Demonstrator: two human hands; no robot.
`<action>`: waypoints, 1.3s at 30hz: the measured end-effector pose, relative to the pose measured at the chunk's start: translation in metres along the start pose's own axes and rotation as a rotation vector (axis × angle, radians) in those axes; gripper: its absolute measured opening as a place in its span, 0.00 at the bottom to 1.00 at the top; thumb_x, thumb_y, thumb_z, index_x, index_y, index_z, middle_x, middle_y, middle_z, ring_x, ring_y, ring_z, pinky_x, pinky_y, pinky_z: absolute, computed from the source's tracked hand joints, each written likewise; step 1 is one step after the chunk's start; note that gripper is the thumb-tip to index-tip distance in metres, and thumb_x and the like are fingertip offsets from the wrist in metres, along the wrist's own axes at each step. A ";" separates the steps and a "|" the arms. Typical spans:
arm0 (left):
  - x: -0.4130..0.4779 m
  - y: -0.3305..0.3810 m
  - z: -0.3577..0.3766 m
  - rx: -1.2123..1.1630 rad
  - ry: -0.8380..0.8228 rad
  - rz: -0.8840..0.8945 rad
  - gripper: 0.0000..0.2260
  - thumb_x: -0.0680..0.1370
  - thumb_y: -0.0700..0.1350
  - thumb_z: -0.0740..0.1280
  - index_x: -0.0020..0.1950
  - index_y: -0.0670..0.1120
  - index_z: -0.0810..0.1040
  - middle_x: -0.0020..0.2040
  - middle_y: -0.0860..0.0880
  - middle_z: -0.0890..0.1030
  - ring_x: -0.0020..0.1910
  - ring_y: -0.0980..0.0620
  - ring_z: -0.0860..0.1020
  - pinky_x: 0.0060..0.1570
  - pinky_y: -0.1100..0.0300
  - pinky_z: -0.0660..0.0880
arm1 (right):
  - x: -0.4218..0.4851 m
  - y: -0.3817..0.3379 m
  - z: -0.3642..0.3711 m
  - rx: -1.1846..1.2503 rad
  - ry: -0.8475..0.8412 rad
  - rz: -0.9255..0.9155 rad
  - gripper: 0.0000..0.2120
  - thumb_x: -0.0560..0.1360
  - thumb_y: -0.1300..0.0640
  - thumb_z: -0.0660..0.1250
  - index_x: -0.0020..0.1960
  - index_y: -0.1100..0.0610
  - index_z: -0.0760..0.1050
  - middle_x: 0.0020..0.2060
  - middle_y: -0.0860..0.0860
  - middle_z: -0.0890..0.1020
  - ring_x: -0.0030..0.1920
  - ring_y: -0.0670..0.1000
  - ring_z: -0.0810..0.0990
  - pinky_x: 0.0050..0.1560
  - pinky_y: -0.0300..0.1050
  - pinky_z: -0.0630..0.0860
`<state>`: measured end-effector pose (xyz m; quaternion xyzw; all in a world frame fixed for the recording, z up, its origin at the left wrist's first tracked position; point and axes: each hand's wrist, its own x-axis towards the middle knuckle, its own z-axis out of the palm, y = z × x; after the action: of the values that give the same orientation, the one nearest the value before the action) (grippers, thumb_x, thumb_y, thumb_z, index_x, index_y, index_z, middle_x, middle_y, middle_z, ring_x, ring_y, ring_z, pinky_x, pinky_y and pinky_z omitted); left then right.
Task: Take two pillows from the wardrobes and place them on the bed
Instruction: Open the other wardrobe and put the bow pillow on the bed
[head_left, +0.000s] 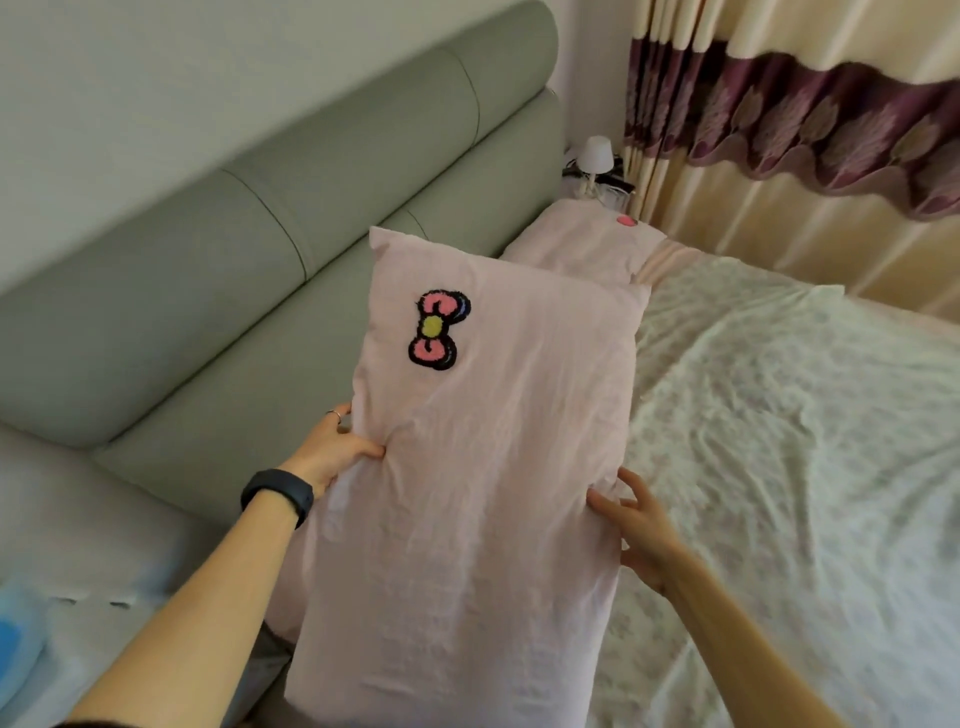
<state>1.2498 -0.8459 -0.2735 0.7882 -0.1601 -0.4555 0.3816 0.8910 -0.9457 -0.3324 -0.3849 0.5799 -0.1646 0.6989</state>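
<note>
A pale pink pillow (483, 467) with a pink bow patch lies lengthwise in front of me, over the near end of the bed (779, 441). My left hand (332, 447) grips its left edge, thumb on top and fingers behind. My right hand (636, 525) touches its right edge with the fingers spread and loosely bent. A second pink pillow (582, 244) lies flat on the bed beyond it, against the headboard.
A grey-green padded headboard (260, 249) runs along the left. A small white lamp (595, 156) stands on a nightstand in the far corner. Cream and purple curtains (805, 130) hang to the right. The floral sheet spreads right of the pillows.
</note>
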 end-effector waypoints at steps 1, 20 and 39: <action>0.017 -0.001 0.001 0.013 -0.020 -0.019 0.38 0.71 0.31 0.73 0.77 0.47 0.62 0.62 0.40 0.77 0.55 0.39 0.79 0.52 0.44 0.79 | 0.010 0.005 0.006 0.015 0.019 0.023 0.28 0.76 0.54 0.73 0.72 0.45 0.66 0.54 0.52 0.81 0.51 0.52 0.82 0.41 0.56 0.80; 0.369 -0.004 -0.010 0.454 -0.280 -0.127 0.39 0.67 0.37 0.74 0.76 0.48 0.66 0.65 0.46 0.78 0.59 0.43 0.78 0.62 0.45 0.76 | 0.245 0.056 0.148 0.233 0.310 0.356 0.35 0.74 0.54 0.76 0.76 0.45 0.64 0.66 0.52 0.76 0.54 0.56 0.81 0.47 0.60 0.82; 0.370 -0.127 0.067 0.884 0.176 0.509 0.30 0.78 0.60 0.62 0.78 0.53 0.62 0.80 0.42 0.59 0.78 0.36 0.56 0.72 0.34 0.56 | 0.308 0.066 0.208 -0.870 0.520 -0.188 0.31 0.79 0.37 0.59 0.79 0.46 0.59 0.80 0.53 0.57 0.79 0.59 0.52 0.77 0.54 0.47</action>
<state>1.3787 -1.0154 -0.6086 0.8456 -0.4913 -0.1689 0.1228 1.1555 -1.0393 -0.5849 -0.6368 0.7122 -0.0605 0.2892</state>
